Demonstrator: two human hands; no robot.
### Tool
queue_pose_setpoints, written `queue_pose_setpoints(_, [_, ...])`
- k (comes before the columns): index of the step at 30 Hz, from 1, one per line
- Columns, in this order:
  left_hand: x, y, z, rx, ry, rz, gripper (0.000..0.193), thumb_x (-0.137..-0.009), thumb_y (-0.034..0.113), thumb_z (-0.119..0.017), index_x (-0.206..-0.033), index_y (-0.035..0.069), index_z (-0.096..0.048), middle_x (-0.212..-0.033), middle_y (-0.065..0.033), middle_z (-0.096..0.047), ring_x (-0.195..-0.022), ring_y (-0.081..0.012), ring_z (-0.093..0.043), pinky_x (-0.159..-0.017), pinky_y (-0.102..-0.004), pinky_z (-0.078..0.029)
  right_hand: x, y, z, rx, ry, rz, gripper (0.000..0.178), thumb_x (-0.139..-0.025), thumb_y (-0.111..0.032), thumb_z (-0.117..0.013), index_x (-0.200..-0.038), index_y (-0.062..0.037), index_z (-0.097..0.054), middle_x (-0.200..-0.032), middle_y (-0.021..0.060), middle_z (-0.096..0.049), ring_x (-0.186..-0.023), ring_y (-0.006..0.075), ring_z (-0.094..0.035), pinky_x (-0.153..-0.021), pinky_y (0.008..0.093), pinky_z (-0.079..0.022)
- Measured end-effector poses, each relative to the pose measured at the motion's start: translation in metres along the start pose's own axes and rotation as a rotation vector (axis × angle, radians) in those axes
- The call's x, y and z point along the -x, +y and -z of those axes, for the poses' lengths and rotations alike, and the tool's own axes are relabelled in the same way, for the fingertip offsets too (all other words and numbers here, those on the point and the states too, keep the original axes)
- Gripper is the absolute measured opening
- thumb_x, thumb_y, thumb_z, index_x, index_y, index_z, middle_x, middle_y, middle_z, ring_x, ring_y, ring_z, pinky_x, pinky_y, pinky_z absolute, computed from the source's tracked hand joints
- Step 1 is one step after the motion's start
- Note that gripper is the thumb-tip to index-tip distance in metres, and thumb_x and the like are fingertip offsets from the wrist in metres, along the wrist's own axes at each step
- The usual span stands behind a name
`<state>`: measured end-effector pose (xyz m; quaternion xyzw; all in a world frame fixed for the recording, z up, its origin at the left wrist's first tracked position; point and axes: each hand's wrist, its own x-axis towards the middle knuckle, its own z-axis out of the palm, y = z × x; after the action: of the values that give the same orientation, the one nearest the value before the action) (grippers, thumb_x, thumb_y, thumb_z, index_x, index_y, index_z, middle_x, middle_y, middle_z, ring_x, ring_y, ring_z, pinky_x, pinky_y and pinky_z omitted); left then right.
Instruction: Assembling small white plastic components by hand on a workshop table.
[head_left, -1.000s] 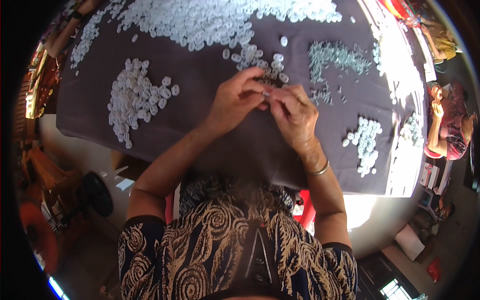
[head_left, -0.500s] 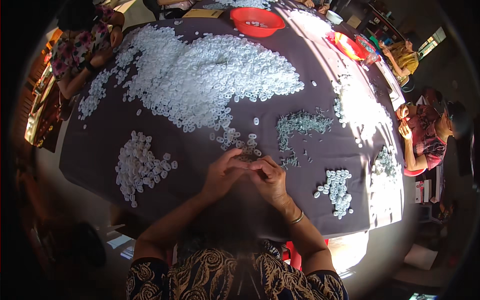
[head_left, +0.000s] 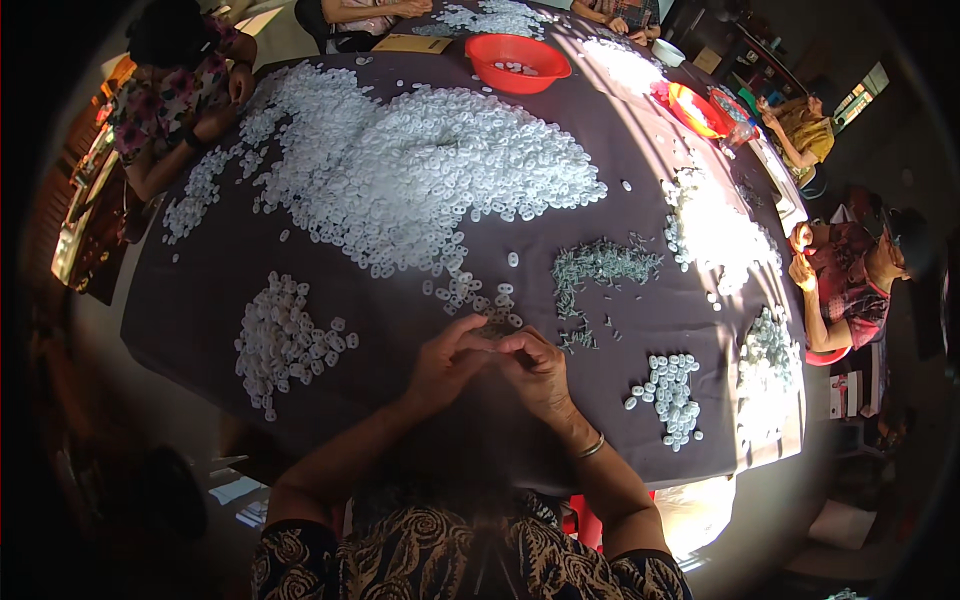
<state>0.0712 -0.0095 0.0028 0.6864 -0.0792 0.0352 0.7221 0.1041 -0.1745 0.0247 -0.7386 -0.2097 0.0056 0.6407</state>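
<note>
My left hand (head_left: 447,358) and my right hand (head_left: 537,372) meet at the fingertips above the dark tablecloth (head_left: 440,470). Both are pinched closed; whatever sits between the fingers is too small and hidden to name. Just beyond them lie a few loose white oval plastic pieces (head_left: 462,290), trailing off a large white heap (head_left: 420,170). Left of my hands is a smaller pile of white oval pieces (head_left: 283,335). To the right are a scatter of small grey-green pin-like parts (head_left: 600,265) and, nearer me, a small group of pale oval pieces (head_left: 672,400).
A red basin (head_left: 517,65) holding some white pieces stands at the far edge. Sunlit heaps (head_left: 710,225) lie along the right side, with an orange-red bowl (head_left: 697,108) beyond. Co-workers sit at the left (head_left: 180,100), right (head_left: 850,280) and far side of the table.
The view has tilted slightly, so the table sits a little lower in the picture. My hands stay together at the fingertips, with only a small shift of the fingers.
</note>
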Motion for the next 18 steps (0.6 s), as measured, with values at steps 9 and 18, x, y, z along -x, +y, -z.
queue_pose_setpoints(9, [0.003,0.005,-0.003,0.133,0.011,0.058,0.023,-0.086,-0.004,-0.059,-0.109,-0.003,-0.057,-0.094,-0.0092,-0.065,-0.078,-0.0115,-0.062,-0.069,-0.0242,-0.052,0.001,-0.009,-0.001,-0.175,-0.042,-0.057,0.011,-0.08,0.008,-0.062,-0.082,-0.0025,-0.06,-0.085,-0.0008,-0.057,-0.076,0.0051,-0.054,-0.067,0.0188,-0.044])
queue_pose_setpoints(18, [-0.003,0.002,0.002,0.074,-0.033,-0.028,0.015,-0.085,-0.007,-0.058,-0.099,-0.002,-0.062,-0.086,-0.0077,-0.061,-0.072,-0.0125,-0.061,-0.064,-0.0234,-0.051,0.001,-0.007,-0.001,-0.178,-0.028,-0.026,0.012,-0.081,0.011,-0.057,-0.082,-0.0015,-0.058,-0.084,-0.0001,-0.056,-0.075,0.0066,-0.058,-0.068,0.0193,-0.047])
